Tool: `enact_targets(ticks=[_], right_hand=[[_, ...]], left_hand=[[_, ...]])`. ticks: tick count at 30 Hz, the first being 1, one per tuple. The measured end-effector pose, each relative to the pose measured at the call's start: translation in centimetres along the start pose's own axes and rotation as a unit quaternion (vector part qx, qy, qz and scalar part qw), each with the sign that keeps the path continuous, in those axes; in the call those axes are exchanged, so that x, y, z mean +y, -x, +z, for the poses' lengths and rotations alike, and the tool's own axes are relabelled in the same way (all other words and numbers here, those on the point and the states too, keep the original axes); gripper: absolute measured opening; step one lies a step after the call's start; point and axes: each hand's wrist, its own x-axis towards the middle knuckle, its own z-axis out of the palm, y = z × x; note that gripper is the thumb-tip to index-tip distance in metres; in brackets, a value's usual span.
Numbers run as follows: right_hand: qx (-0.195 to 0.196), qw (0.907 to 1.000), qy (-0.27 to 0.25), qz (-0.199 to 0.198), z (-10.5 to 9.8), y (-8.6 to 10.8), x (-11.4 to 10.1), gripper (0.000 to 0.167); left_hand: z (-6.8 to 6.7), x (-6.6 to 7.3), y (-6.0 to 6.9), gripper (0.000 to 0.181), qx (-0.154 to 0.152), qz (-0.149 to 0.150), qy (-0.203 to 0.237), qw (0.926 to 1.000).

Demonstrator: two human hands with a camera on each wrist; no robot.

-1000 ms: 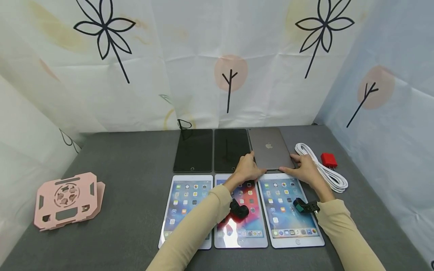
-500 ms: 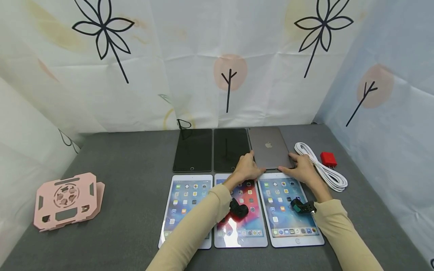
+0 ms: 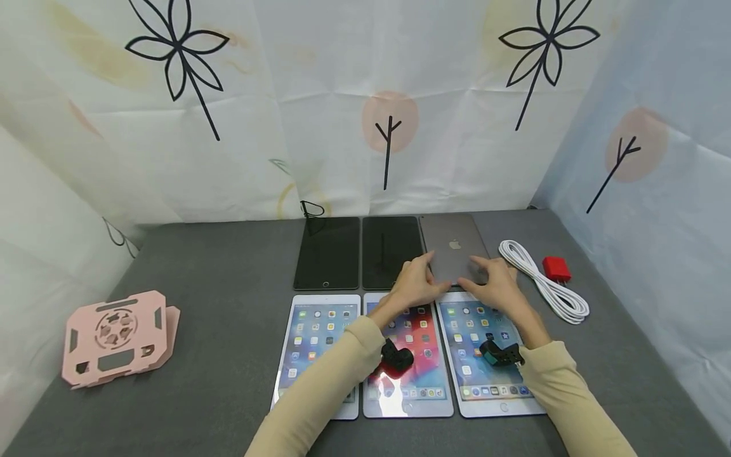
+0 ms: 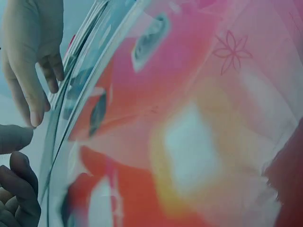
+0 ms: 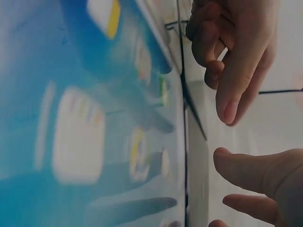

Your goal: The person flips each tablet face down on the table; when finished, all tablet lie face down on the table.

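A grey tablet [image 3: 454, 251] with an apple logo lies back up in the far row. Over its near left corner is my left hand [image 3: 415, 284], its fingers and thumb spread and holding nothing. My right hand [image 3: 494, 284] hovers over the near right part, fingers loosely bent and grasping nothing. The thumbs point toward each other with a gap between them; both wrist views show the fingertips apart. Beneath the forearms lie a white tablet [image 3: 431, 374] with a red and blue screen and another white tablet [image 3: 474, 381] with a blue screen, both lit.
Two black-screened tablets [image 3: 327, 254] continue the far row to the left. A third lit white tablet [image 3: 308, 336] lies front left. Right of my hands are a coiled white cable [image 3: 548, 285] and a red plug adapter [image 3: 556, 269]. A pink folding stand [image 3: 117, 336] sits far left.
Both hands have let go of the grey tablet's near corners. The right hand has moved left and the left slightly right, closer together. The tablets keep their places.
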Motion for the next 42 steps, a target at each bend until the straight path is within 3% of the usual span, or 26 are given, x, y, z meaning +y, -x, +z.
enact_targets(ticks=[5, 13, 18, 24, 33, 39, 42], right_hand=[[-0.020, 0.9995, -0.019, -0.018, 0.3, 0.0, -2.0, 0.060], [-0.048, 0.9983, -0.030, -0.016, 1.5, -0.5, -4.4, 0.064], [-0.059, 0.9973, -0.037, -0.021, 2.4, -1.1, -5.6, 0.069], [-0.077, 0.9962, -0.039, -0.016, 3.4, -1.7, -6.3, 0.073], [-0.089, 0.9953, -0.023, 0.028, 4.9, -2.5, -5.6, 0.080], [-0.107, 0.9935, -0.017, 0.034, 5.0, -2.9, -5.1, 0.086], [-0.114, 0.9929, -0.014, 0.032, 5.0, -3.0, -4.9, 0.088]], left_hand=[[-1.9, -0.4, 1.0, 0.077, -0.005, 0.033, -0.012, 0.9994], [-5.6, -1.3, 3.1, 0.083, -0.004, 0.047, -0.055, 0.9974], [-7.5, -2.5, 4.3, 0.086, 0.005, 0.037, -0.070, 0.9968], [-9.2, -4.8, 5.3, 0.088, 0.028, 0.006, -0.095, 0.9950], [-10.4, -7.4, 6.2, 0.102, 0.056, -0.045, -0.117, 0.9905], [-9.9, -8.1, 6.2, 0.104, 0.076, -0.066, -0.127, 0.9869], [-9.7, -7.9, 6.0, 0.103, 0.066, -0.074, -0.147, 0.9841]])
